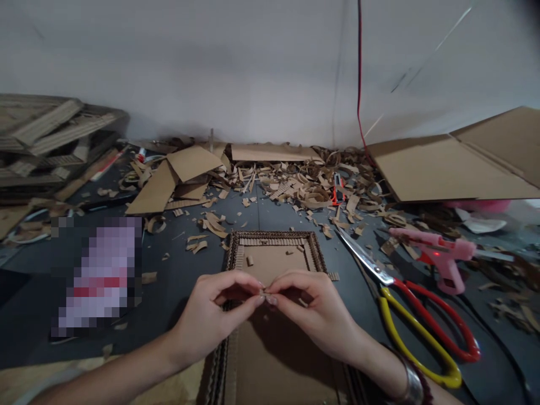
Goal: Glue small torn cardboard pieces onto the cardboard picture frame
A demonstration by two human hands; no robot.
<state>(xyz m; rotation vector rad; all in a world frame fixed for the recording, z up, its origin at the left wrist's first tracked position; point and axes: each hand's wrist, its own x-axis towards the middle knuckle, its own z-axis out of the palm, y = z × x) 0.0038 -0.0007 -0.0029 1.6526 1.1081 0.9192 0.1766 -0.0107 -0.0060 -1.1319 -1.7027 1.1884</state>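
Observation:
My left hand [217,306] and my right hand [310,306] meet fingertip to fingertip, pinching a small scrap of cardboard [265,292] between them. Most of that scrap is covered by the fingers. Beneath both hands lies a cardboard tray [291,374] with a raised rim built from layered corrugated strips. Inside its far end sit a few little cardboard rolls [250,260], and a short corrugated piece [333,276] rests against the outer right side.
Large scissors [392,281] with red and yellow handles lie at right, beside a pink glue gun [442,253] with a red light. Cardboard scraps [291,185] and a red cutter [338,189] spread along the wall. Folded cardboard [455,163] stands back right; stacked frames [50,140] back left.

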